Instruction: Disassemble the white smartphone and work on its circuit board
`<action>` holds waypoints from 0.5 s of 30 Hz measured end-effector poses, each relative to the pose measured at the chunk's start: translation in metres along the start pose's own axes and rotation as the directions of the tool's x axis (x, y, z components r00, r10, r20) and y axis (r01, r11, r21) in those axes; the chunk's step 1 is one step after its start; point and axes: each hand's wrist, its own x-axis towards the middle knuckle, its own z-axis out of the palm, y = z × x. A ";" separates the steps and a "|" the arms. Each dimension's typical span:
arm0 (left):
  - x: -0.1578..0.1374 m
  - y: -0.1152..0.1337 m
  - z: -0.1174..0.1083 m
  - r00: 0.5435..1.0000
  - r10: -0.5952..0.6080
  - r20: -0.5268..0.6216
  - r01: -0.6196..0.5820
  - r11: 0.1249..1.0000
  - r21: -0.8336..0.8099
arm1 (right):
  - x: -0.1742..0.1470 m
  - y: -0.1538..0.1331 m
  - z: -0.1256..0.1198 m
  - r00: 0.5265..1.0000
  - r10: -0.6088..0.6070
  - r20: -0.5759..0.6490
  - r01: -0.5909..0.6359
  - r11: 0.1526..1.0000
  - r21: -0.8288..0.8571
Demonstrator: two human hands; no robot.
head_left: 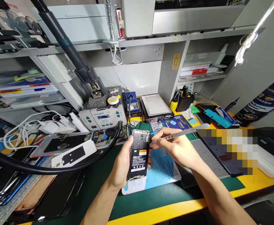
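Note:
A smartphone (137, 144) with its back cover off stands tilted up in my left hand (122, 163). My thumb lies along its left edge and the fingertips wrap its right side. The battery, labels and camera area face me. My right hand (178, 149) is closed on a thin, flat metal pry tool (191, 130), whose rear end sticks out to the right. Its working end, near the phone's upper right edge, is hidden by my fingers. Beneath the phone lies a blue and white printed card (163, 170) on the green mat (98, 192).
A hot air station (104, 117) and a soldering iron stand (132, 103) are at the back. Its black hose (57, 170) crosses the left side, over phone parts. A flat heating plate (157, 104) sits behind my hands. To the right lies a partly blurred phone (213, 147).

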 end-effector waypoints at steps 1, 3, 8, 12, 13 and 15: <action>0.000 0.000 -0.001 1.000 0.009 0.011 -0.009 1.000 -0.014 | 0.000 -0.001 0.000 1.000 0.012 -0.011 -0.011 0.999 0.034; 0.001 0.001 -0.002 0.999 0.031 0.020 -0.030 0.999 -0.043 | 0.001 -0.002 0.001 0.999 0.031 -0.036 -0.027 0.994 0.103; -0.001 0.007 -0.002 0.998 0.058 -0.014 -0.059 0.993 -0.100 | 0.003 0.002 0.001 0.998 0.042 -0.037 -0.032 0.970 0.243; -0.004 0.009 -0.001 0.998 0.058 0.006 -0.057 0.996 -0.067 | 0.003 0.007 0.003 0.998 0.035 -0.057 -0.016 0.953 0.302; -0.005 0.008 -0.002 0.998 0.055 0.003 -0.055 0.998 -0.037 | 0.003 0.008 0.004 0.997 0.038 -0.064 -0.018 0.956 0.292; -0.005 0.007 -0.003 0.995 0.089 -0.037 -0.087 0.995 0.050 | 0.002 0.007 0.006 0.996 0.028 -0.084 -0.007 0.971 0.240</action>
